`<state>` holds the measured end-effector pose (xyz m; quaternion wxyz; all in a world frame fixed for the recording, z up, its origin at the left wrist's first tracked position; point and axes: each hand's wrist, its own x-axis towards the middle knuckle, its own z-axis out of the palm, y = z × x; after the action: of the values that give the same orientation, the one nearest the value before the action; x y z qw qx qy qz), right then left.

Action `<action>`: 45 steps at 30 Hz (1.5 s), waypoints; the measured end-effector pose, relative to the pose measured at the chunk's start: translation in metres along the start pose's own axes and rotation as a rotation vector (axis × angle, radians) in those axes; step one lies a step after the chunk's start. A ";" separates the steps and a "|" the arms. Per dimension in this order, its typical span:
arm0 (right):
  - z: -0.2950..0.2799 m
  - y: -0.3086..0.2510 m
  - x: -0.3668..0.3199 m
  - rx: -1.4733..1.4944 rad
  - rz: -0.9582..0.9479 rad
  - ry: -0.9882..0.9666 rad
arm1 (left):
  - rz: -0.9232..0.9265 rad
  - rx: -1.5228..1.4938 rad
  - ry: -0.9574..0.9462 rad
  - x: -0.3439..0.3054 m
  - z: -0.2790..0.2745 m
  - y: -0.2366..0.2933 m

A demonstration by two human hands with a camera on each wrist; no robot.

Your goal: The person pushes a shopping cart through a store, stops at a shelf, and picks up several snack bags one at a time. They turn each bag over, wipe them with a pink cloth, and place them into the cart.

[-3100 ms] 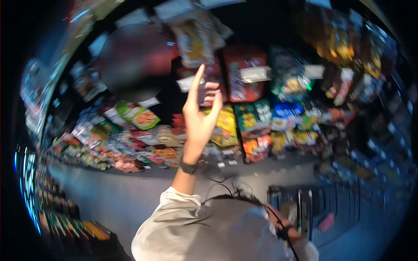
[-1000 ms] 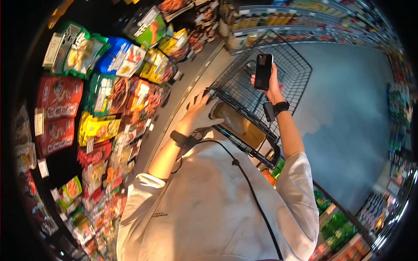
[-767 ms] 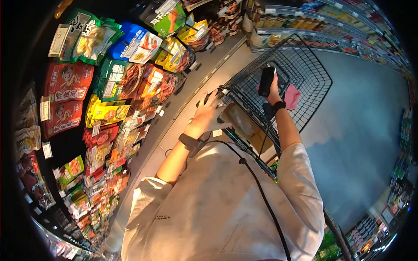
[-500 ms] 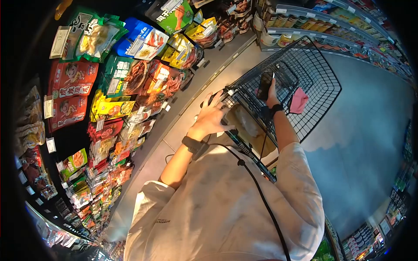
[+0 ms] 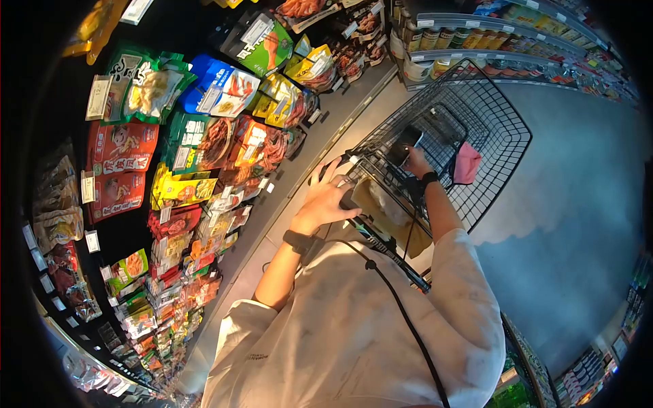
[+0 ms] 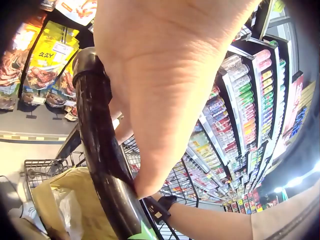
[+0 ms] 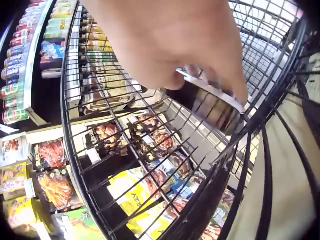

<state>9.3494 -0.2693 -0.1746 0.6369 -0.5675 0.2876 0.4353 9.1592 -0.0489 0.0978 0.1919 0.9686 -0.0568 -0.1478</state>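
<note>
Snack packets (image 5: 204, 136) hung on the racks left of the shopping cart (image 5: 490, 115), the same as over the last second. Left hand (image 5: 325, 200), raised toward those racks three seconds back, lay on the left end of the cart handle (image 6: 102, 150). Its fingers were bent over the black bar and clamped on it, with no shift in the last second. Tan bag (image 5: 388, 217) sat in the cart just beyond the handle.

Main change: right hand (image 5: 416, 163) had brought the phone (image 5: 403, 144) down from upright above the cart's rim to inside the basket, tilted flatter, near the handle end. Fingers were pinched round the phone in the right wrist view, so it was not released. Judgement: the phone was being lowered into the cart and was not yet set down.

Pink item (image 5: 466, 163) sat at the cart's right side wall. Drinks shelf (image 5: 469, 41) stood beyond the cart's front.
</note>
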 end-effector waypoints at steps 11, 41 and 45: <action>-0.104 0.010 0.023 -0.887 -0.538 0.701 | 0.004 0.038 0.018 0.002 0.004 0.003; -0.088 -0.059 -0.259 -0.162 -1.029 0.319 | 0.039 -0.491 0.269 -0.071 -0.067 0.010; -0.023 -0.047 -0.297 -0.469 -1.123 0.333 | 0.168 -0.539 0.460 -0.123 -0.046 -0.001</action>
<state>9.2585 -0.3581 0.0987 0.5738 -0.8166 -0.0622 -0.0082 9.0564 -0.0109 0.1701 0.4594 0.8831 -0.0505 0.0806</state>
